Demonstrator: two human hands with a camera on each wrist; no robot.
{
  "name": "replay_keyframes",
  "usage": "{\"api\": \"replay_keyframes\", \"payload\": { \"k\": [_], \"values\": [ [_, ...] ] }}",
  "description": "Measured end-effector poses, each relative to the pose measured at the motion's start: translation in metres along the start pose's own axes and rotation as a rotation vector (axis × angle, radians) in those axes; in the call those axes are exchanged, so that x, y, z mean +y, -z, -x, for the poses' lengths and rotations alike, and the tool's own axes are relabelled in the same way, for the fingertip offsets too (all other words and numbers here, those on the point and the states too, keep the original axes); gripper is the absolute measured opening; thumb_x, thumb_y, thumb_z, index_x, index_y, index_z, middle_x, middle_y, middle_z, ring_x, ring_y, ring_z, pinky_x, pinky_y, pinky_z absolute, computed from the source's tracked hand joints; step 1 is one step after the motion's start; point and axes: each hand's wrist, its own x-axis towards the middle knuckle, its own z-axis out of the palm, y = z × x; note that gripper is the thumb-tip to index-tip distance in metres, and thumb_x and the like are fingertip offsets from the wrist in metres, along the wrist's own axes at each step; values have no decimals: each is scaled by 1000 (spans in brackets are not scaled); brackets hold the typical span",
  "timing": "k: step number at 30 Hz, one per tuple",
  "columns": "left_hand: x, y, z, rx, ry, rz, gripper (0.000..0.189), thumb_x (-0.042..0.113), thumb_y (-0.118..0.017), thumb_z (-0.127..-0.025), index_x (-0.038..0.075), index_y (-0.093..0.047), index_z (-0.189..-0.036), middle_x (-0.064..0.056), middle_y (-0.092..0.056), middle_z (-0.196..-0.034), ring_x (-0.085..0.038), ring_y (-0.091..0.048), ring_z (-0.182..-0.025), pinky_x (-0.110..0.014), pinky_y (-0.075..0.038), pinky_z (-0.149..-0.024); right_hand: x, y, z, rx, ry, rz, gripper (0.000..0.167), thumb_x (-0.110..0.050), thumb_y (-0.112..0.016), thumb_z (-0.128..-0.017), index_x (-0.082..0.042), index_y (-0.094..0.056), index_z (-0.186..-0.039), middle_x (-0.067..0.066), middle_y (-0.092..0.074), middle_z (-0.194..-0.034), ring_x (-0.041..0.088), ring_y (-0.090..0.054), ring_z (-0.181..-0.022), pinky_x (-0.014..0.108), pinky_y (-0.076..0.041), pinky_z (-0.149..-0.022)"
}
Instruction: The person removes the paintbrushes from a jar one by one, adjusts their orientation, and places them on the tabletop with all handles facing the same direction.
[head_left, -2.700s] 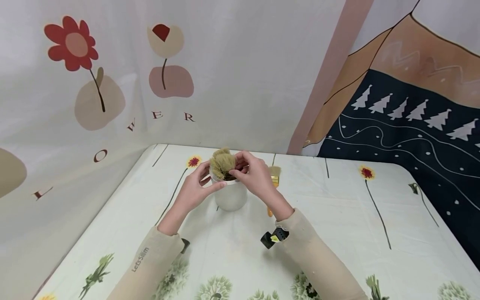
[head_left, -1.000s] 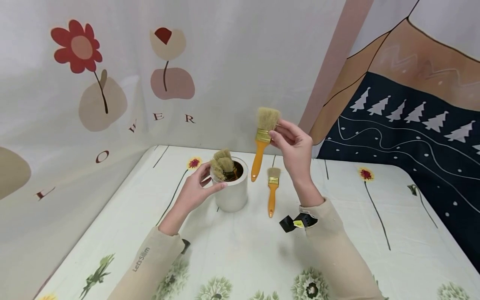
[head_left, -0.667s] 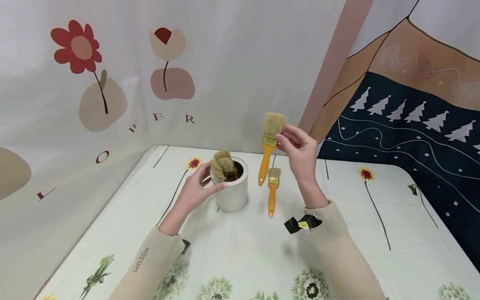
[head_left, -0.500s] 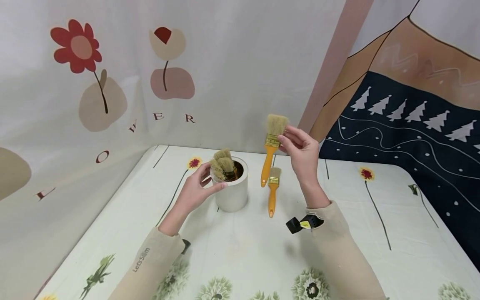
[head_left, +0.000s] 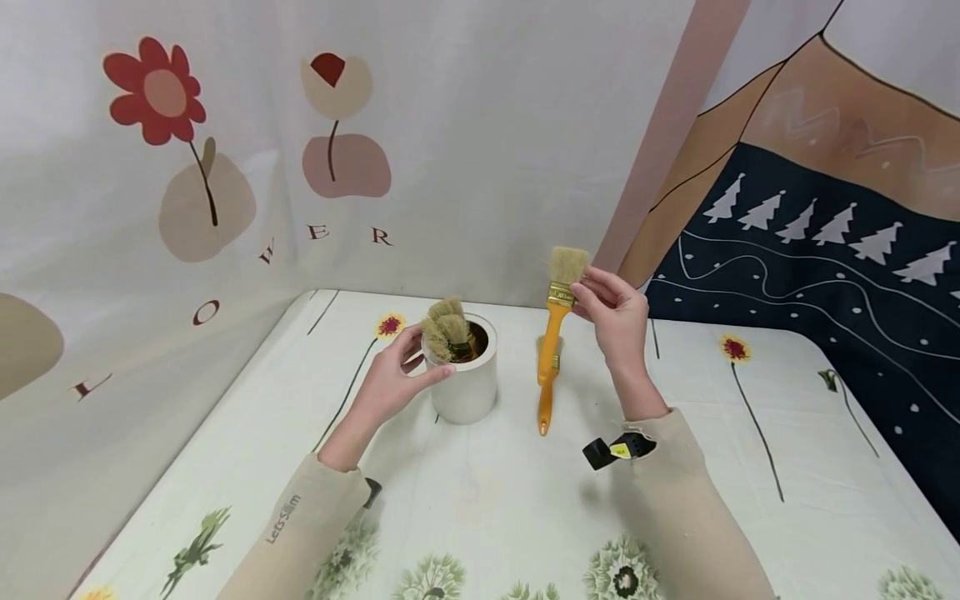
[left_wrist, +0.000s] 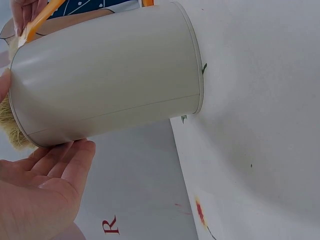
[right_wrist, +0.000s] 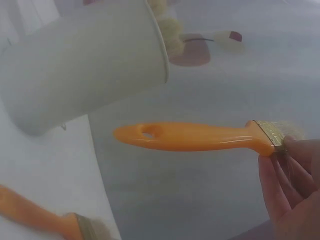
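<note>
My left hand (head_left: 386, 379) holds the white cylindrical pot (head_left: 465, 393) near its rim, thumb at the front and fingers on the far left side. Inside the pot several paintbrushes (head_left: 446, 327) stand bristles up, leaning toward the left. My right hand (head_left: 618, 321) pinches one paintbrush (head_left: 552, 333) by its gold ferrule, bristles upward and orange handle pointing down, to the right of the pot. In the right wrist view the whole handle of this held paintbrush (right_wrist: 190, 136) shows clear of the pot. The left wrist view shows fingertips against the side of the pot (left_wrist: 110, 80).
A second orange-handled paintbrush (head_left: 546, 408) lies on the tablecloth (head_left: 480, 500), right of the pot and partly covered by the held one in the head view. Behind the table's back edge hangs a printed curtain (head_left: 480, 167).
My right hand has drawn the paintbrush up out of the pot, carried it to the right and then lowered it over the lying paintbrush. The left hand stays at the pot.
</note>
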Motion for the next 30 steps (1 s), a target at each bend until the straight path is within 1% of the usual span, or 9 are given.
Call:
{"api": "replay_keyframes", "payload": {
  "k": [7, 9, 14, 16, 18, 20, 23, 25, 30],
  "values": [
    [-1, 0, 0, -3, 2, 4, 77, 25, -79, -87, 6, -40, -150, -19, -50, -149, -32, -47, -141, -44, -44, -116, 13, 8, -2, 16, -47, 65, 37, -13, -72, -92, -4, -67, -127, 2, -76, -108, -5, -70, -82, 15, -61, -75],
    [-1, 0, 0, -3, -3, 1, 77, 24, -79, -87, 5, -39, -150, -20, -50, -149, -33, -47, -141, -45, -44, -116, 16, 10, -2, 20, -62, 69, 37, -13, -72, -92, -4, -67, -127, -1, -75, -106, -5, -70, -81, 16, -61, -74],
    [-1, 0, 0, -1, -6, -3, 78, 25, -79, -87, 5, -39, -150, -20, -50, -148, -34, -48, -140, -45, -44, -115, 26, 14, -3, 25, -89, 60, 38, -10, -72, -91, -2, -66, -128, -17, -70, -93, -7, -69, -80, 16, -61, -72],
    [-1, 0, 0, -1, -1, 1, 78, 25, -79, -86, 6, -40, -150, -20, -51, -148, -33, -48, -140, -44, -44, -115, 29, 15, -3, 30, -101, 65, 37, -9, -72, -91, -1, -66, -128, -17, -70, -93, -7, -69, -79, 16, -61, -72],
    [-2, 0, 0, -2, 1, 2, 77, 25, -79, -87, 6, -40, -150, -20, -51, -148, -33, -48, -140, -44, -44, -116, 33, 17, -4, 34, -117, 78, 37, -10, -71, -92, -2, -66, -128, -9, -73, -98, -7, -69, -78, 16, -61, -72],
    [-1, 0, 1, -2, 7, 3, 77, 25, -79, -86, 6, -40, -150, -19, -52, -148, -32, -49, -140, -44, -44, -116, 35, 18, -4, 42, -133, 100, 37, -11, -71, -92, -3, -66, -128, 3, -75, -107, -8, -68, -77, 15, -61, -72],
    [-1, 0, 1, -3, 4, -2, 77, 25, -79, -87, 6, -39, -150, -20, -51, -148, -33, -48, -140, -44, -44, -116, 39, 19, -3, 44, -154, 136, 36, -13, -70, -94, -4, -66, -129, 18, -71, -119, -10, -67, -76, 14, -60, -72],
    [0, 0, 1, -3, 2, -4, 77, 25, -78, -87, 6, -39, -150, -20, -50, -149, -34, -47, -140, -45, -44, -116, 42, 20, -3, 43, -162, 150, 36, -13, -69, -94, -3, -66, -129, 23, -69, -122, -10, -66, -75, 13, -60, -71],
    [0, 0, 1, -6, -7, -5, 77, 25, -78, -88, 5, -39, -150, -21, -48, -150, -34, -46, -141, -46, -43, -116, 51, 22, -5, 42, -185, 149, 35, -12, -68, -95, 0, -66, -128, 24, -69, -121, -11, -66, -73, 12, -60, -70]
  ]
}}
